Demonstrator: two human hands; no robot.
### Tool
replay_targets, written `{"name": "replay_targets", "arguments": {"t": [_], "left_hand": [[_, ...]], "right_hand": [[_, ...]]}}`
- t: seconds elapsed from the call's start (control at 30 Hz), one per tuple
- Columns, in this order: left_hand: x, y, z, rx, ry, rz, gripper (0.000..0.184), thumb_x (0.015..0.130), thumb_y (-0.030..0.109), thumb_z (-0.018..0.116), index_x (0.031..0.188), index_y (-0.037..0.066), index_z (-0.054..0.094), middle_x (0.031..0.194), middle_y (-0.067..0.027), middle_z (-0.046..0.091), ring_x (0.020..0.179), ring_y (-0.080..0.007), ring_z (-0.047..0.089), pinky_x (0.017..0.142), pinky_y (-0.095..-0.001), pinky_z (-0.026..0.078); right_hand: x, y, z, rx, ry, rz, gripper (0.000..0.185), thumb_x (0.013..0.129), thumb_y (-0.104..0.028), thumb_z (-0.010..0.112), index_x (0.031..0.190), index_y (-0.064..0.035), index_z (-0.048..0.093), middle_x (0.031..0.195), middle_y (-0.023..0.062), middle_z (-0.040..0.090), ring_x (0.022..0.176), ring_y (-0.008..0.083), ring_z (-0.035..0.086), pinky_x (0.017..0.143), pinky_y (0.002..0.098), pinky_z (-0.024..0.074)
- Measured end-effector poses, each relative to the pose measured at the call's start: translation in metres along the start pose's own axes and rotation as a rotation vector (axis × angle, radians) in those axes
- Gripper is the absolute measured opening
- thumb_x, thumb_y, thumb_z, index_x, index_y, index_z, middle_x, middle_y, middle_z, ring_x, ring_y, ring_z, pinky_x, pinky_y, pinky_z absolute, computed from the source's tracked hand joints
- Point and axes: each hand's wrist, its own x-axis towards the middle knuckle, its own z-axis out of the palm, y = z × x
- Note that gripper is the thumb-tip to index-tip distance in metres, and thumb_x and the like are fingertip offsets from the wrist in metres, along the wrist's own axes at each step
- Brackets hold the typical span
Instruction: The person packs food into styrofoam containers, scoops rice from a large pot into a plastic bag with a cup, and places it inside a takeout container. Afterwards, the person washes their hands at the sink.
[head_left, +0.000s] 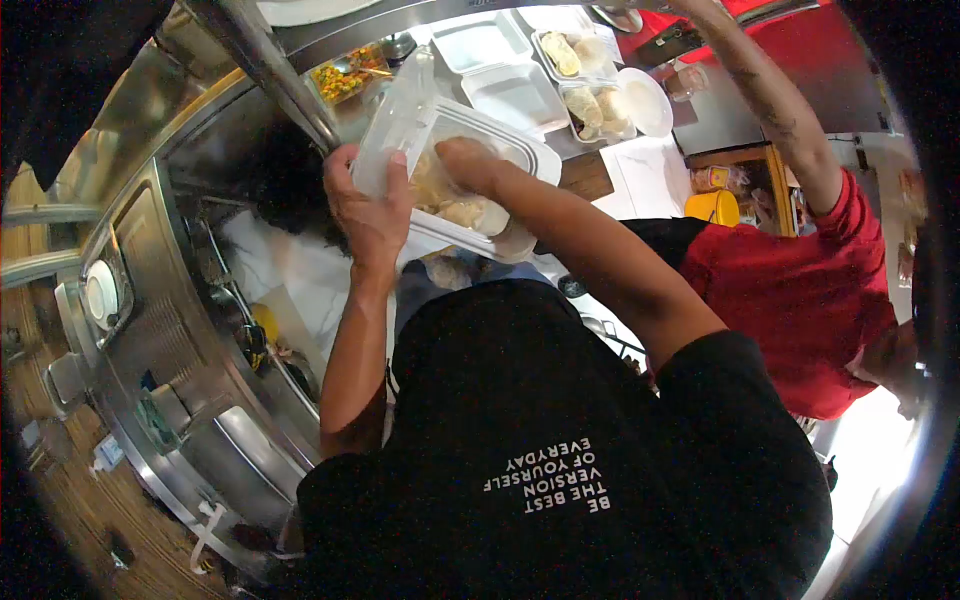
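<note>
My left hand [370, 205] grips the edge of a translucent lid [390, 135], which stands tilted up at the left side of a white plastic container [535, 165]. My right hand [465, 162] reaches down inside this container. Its fingers are curled, and what they hold is hidden. Pale, rounded food pieces [455, 205], which I cannot name for certain, lie in the container under and beside the right hand.
Beyond the container are an open white takeout box [512, 95], boxes with food [597, 110] and a tub of diced vegetables [350, 75]. A co-worker in a red shirt [790, 300] stands at right, arm stretched forward. A metal sink unit [150, 290] is at left.
</note>
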Motion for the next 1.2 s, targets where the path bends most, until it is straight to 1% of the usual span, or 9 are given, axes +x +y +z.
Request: {"name": "replay_targets", "arguments": {"t": [0.07,0.2,0.4,0.5,0.57,0.67,0.77,1.0,1.2], "left_hand": [[0.002,-0.003,0.002,0.006,0.002,-0.001,0.046,0.079,0.026,0.074,0.109,0.0,0.052,0.104,-0.0192,0.056,0.098,-0.0362,0.055,0.088,-0.045,0.043],[0.002,-0.004,0.002,-0.008,0.021,-0.013,0.047,0.079,0.027,0.075,0.109,-0.001,0.052,0.104,-0.0196,0.056,0.098,-0.0364,0.054,0.088,-0.0451,0.043],[0.003,-0.002,0.0,-0.023,0.004,-0.025,0.049,0.079,0.028,0.075,0.109,-0.002,0.051,0.106,-0.0208,0.055,0.098,-0.037,0.054,0.088,-0.0454,0.043],[0.001,0.001,0.0,-0.012,0.016,-0.025,0.049,0.079,0.029,0.075,0.11,-0.002,0.051,0.105,-0.0209,0.055,0.098,-0.0372,0.054,0.087,-0.045,0.044],[0.002,0.0,-0.002,-0.025,0.019,-0.016,0.049,0.08,0.029,0.074,0.11,-0.002,0.051,0.105,-0.0208,0.055,0.098,-0.037,0.054,0.087,-0.0448,0.044],[0.004,-0.005,0.001,-0.035,0.006,0.01,0.049,0.08,0.028,0.074,0.111,-0.002,0.05,0.105,-0.0205,0.055,0.098,-0.036,0.055,0.087,-0.0445,0.044],[0.003,-0.002,-0.002,-0.008,-0.002,0.005,0.049,0.081,0.029,0.074,0.111,-0.003,0.05,0.105,-0.0203,0.055,0.097,-0.0349,0.056,0.086,-0.0443,0.044],[0.005,-0.005,0.0,-0.046,-0.021,-0.025,0.052,0.081,0.031,0.074,0.111,-0.003,0.05,0.103,-0.0203,0.055,0.095,-0.0349,0.056,0.085,-0.0437,0.045],[0.008,-0.008,0.0,-0.035,-0.046,-0.071,0.05,0.08,0.031,0.074,0.109,-0.002,0.05,0.101,-0.0194,0.056,0.094,-0.036,0.056,0.086,-0.044,0.044]], "right_hand": [[0.019,0.007,0.028,0.122,0.055,0.107,0.023,0.088,-0.014,0.052,0.095,-0.0017,0.07,0.103,0.0228,0.067,0.1,0.0383,0.065,0.088,0.0461,0.0514],[0.024,-0.014,0.025,-0.082,0.011,0.041,0.021,0.085,-0.015,0.057,0.089,-0.0002,0.071,0.103,0.0235,0.068,0.1,0.0361,0.066,0.086,0.0459,0.0521],[0.035,-0.008,0.049,0.018,0.035,0.109,0.029,0.098,-0.025,0.042,0.116,-0.01,0.06,0.107,0.0166,0.066,0.098,0.0349,0.064,0.084,0.0461,0.0516],[0.039,0.016,0.089,-0.753,1.048,-0.489,0.036,0.079,-0.023,0.059,0.11,-0.0057,0.065,0.111,0.0164,0.063,0.085,0.0276,0.059,0.058,0.0404,0.0503],[0.049,0.017,0.096,-0.577,0.944,-0.522,0.035,0.08,-0.022,0.058,0.109,-0.0053,0.065,0.11,0.0173,0.063,0.086,0.0291,0.06,0.061,0.0411,0.0503],[0.053,-0.009,0.064,-0.063,0.447,-0.361,0.032,0.08,-0.021,0.058,0.107,-0.0047,0.066,0.108,0.0187,0.064,0.088,0.0313,0.061,0.065,0.0422,0.0504],[0.054,-0.02,0.043,0.137,0.209,-0.268,0.029,0.081,-0.019,0.058,0.104,-0.0041,0.066,0.107,0.0201,0.064,0.09,0.0335,0.061,0.069,0.0433,0.0505],[0.012,-0.037,-0.015,-0.166,-0.142,-0.173,0.024,0.082,-0.016,0.058,0.099,-0.0026,0.067,0.104,0.0234,0.066,0.094,0.0387,0.063,0.079,0.0459,0.0506],[-0.038,-0.014,-0.035,-0.063,-0.024,-0.213,0.022,0.082,-0.017,0.062,0.097,-0.0006,0.066,0.096,0.0211,0.068,0.092,0.04,0.065,0.084,0.0462,0.0507]]}}
